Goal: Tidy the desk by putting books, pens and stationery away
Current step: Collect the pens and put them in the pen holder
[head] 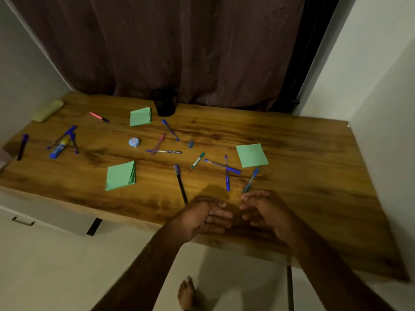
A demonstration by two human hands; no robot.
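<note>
Several pens lie scattered over the wooden desk (292, 142). A black pen with a blue cap (180, 184) lies just beyond my left hand (206, 216). A light blue pen (251, 179) ends at the fingertips of my right hand (262, 209). Both hands hover over the desk's near edge with loosely curled fingers and hold nothing. Two blue pens (226, 170) cross near the right. Three green note pads (121, 176) (140, 116) (252, 155) lie flat. A black pen cup (165, 105) stands at the back.
A blue glue stick (58, 147) and pens lie at the left, with a purple marker (22, 146) near the left edge. A pale pouch (47, 110) sits at the back left corner. A round blue tin (134, 142) rests mid-desk. A curtain hangs behind; walls close both sides.
</note>
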